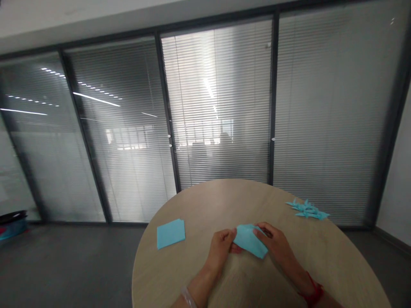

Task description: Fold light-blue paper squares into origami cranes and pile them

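Observation:
A light-blue sheet of paper (249, 241), partly folded, is held between my two hands just above the table. My left hand (222, 244) pinches its left edge, thumb on top and fingers underneath. At the upper right edge, my right hand (274, 240) grips the same paper between thumb and fingers. A stack of square blue paper (171, 234) lies to the left of my left hand. Beyond my right hand, near the table's right edge, is a small pile of folded blue paper pieces (307, 209) with pointed ends.
The round wooden table (221, 199) has its curved edge on the far side and both flanks. Behind it stands a glass partition with blinds (221, 107) and dark frames. A dark-rimmed bin-like object (13, 224) sits on the grey floor (83, 261) at far left.

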### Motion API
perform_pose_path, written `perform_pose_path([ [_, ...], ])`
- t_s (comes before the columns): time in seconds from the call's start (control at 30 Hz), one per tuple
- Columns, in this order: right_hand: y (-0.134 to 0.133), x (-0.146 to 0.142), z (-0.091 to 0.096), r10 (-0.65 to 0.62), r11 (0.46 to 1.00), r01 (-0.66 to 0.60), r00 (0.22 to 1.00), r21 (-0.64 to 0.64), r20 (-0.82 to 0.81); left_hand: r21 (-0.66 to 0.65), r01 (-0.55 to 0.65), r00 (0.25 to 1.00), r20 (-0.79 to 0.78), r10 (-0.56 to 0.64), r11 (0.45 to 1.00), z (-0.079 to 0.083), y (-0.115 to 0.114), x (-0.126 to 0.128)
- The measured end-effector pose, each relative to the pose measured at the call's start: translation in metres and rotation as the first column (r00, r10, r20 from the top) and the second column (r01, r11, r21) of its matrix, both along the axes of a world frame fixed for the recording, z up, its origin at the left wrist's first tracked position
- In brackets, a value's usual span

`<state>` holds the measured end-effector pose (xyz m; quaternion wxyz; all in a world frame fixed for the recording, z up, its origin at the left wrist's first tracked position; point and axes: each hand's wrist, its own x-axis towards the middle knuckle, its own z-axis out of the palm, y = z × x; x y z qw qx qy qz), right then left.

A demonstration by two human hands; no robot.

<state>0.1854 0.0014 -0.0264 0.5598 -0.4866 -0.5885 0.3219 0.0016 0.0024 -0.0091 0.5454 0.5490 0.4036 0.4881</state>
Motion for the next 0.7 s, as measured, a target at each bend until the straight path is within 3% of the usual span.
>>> perform_pose_path([
  [0.27, 0.002, 0.006, 0.000, -0.160, 0.987, 0.159, 0.985, 0.015, 0.070, -0.053, 0.078, 0.994, -0.069, -0.082, 0.995, -0.008, 0.001, 0.001],
  [0.5, -0.009, -0.006, 0.006, 0.013, 0.999, -0.018, 0.981, 0.026, 0.192, 0.142, 0.099, 0.964, -0.258, -0.060, 0.985, -0.016, 0.006, 0.001],
  [0.7, -0.009, -0.008, 0.006, 0.089, 0.995, -0.094, 0.982, 0.023, 0.169, 0.139, 0.078, 0.975, -0.216, -0.047, 0.987, -0.020, 0.013, 0.001],
])
